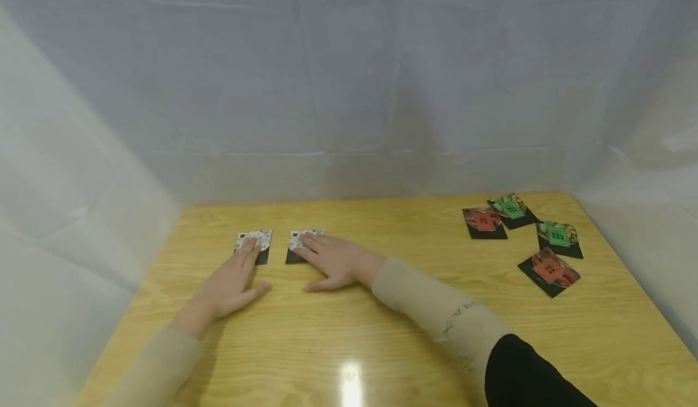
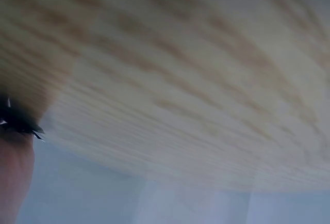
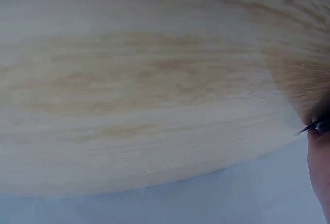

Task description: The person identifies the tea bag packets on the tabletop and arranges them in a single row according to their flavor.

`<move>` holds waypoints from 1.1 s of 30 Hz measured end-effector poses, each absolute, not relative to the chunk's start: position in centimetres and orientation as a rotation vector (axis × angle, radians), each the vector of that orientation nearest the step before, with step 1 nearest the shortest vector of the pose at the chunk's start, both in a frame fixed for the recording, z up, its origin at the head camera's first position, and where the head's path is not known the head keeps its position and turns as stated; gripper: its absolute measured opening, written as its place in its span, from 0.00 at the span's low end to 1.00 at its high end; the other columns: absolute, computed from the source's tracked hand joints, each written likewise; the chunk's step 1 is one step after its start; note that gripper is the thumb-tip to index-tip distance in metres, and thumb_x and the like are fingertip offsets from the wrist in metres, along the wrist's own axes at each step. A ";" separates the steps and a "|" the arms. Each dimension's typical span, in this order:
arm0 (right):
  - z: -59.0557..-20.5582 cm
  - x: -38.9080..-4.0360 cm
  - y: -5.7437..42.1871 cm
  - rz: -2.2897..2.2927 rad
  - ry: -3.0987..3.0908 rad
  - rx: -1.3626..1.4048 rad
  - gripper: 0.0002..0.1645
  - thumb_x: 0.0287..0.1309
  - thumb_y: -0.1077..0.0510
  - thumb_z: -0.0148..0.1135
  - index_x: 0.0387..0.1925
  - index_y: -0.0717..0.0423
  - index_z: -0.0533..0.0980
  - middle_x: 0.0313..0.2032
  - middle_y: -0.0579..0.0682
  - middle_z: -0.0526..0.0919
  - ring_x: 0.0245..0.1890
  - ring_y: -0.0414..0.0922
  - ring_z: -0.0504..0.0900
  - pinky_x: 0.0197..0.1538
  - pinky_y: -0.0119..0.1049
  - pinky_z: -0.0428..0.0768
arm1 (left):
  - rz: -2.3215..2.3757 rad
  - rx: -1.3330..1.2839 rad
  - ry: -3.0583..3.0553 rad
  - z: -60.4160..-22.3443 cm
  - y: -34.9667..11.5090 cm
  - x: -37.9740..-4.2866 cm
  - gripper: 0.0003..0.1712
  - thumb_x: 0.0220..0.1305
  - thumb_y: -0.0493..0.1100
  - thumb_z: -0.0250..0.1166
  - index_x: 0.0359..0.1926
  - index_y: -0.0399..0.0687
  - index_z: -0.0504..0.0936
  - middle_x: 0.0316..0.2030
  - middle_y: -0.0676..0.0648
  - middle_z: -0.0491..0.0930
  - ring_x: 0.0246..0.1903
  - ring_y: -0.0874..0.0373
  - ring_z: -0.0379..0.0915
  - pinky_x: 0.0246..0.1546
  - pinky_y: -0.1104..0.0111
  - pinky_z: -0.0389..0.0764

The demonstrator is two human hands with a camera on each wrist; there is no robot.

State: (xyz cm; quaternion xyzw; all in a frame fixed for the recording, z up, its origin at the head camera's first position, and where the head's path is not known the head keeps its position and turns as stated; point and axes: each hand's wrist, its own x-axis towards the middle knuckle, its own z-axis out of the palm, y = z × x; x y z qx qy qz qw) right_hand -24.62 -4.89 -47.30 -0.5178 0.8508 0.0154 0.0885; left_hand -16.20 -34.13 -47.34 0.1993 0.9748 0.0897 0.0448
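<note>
Two small flat square cards, each patterned white with a black lower part, lie side by side on the wooden table. On the left card (image 1: pixel 263 255), my left hand (image 1: pixel 226 286) rests its straight fingertips, thumb spread out to the right. My right hand (image 1: pixel 335 261) lies over the right card (image 1: pixel 294 255) with its fingers extended across it and the thumb apart below. A narrow gap separates the two cards. In the left wrist view, a dark card edge (image 2: pixel 20 125) shows by the hand at the left border. The right wrist view catches a similar dark edge (image 3: pixel 322 123).
At the table's right side lie two red-and-black cards (image 1: pixel 483 220) and two green-and-black cards (image 1: pixel 557 235), turned at various angles, some overlapping or close together. A pale sheet (image 1: pixel 327 92) hangs behind the wooden table (image 1: pixel 305 346) and along both sides.
</note>
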 end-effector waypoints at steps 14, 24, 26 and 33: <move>-47.1 -24.5 -5.6 0.048 2.540 -1.521 0.57 0.75 0.22 0.40 0.87 0.51 0.42 0.86 0.59 0.41 0.87 0.54 0.42 0.88 0.46 0.45 | 0.275 0.604 2.971 -47.9 -34.2 -16.4 0.54 0.78 0.65 0.56 0.81 0.25 0.50 0.83 0.26 0.44 0.83 0.29 0.43 0.82 0.39 0.55; -47.4 -24.7 -5.8 0.024 2.546 -1.519 0.57 0.74 0.22 0.41 0.87 0.50 0.43 0.86 0.59 0.42 0.87 0.54 0.42 0.88 0.46 0.45 | 0.269 0.610 2.967 -47.8 -34.0 -16.2 0.54 0.78 0.64 0.56 0.80 0.24 0.51 0.83 0.25 0.44 0.82 0.28 0.43 0.82 0.39 0.55; -47.4 -24.8 -5.7 0.015 2.549 -1.522 0.56 0.74 0.22 0.40 0.87 0.50 0.43 0.86 0.58 0.42 0.87 0.54 0.42 0.88 0.46 0.45 | 0.271 0.619 2.973 -47.7 -34.0 -16.2 0.54 0.78 0.64 0.56 0.80 0.23 0.52 0.82 0.24 0.45 0.82 0.28 0.44 0.82 0.39 0.56; -46.9 -25.2 -5.2 -0.028 2.582 -1.553 0.57 0.74 0.23 0.41 0.87 0.52 0.44 0.86 0.59 0.44 0.87 0.55 0.44 0.88 0.46 0.45 | 0.278 0.648 3.009 -47.8 -34.0 -16.1 0.54 0.76 0.63 0.58 0.79 0.22 0.54 0.81 0.23 0.48 0.81 0.27 0.47 0.81 0.38 0.58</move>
